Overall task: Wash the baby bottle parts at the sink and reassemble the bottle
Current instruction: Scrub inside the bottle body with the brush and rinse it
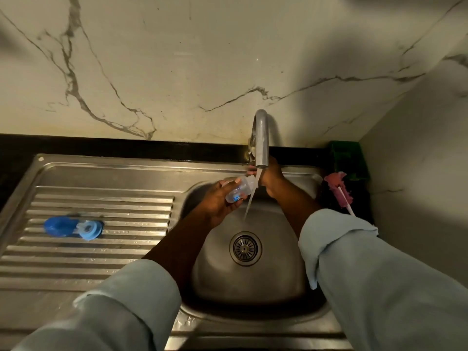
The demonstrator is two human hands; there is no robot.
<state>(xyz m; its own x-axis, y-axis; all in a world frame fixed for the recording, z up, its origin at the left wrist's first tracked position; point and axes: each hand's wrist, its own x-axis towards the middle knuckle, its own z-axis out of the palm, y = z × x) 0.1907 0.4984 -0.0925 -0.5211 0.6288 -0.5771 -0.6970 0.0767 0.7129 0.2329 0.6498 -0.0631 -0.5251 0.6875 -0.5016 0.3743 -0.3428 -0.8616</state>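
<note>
Rolled pale-blue sleeves [379,287] frame the stainless sink [253,287]. Left hand [219,203] grips the clear baby bottle body [239,191], tilted, its mouth at the water stream [252,198] from the faucet [261,140]. Right hand [269,177] sits behind the spout — its grip cannot be determined. On the ribbed drainboard [101,249] lie the blue cap [58,226] and collar with nipple [88,229] — touching. Pink bottle brush [338,184] rests beside the basin.
</note>
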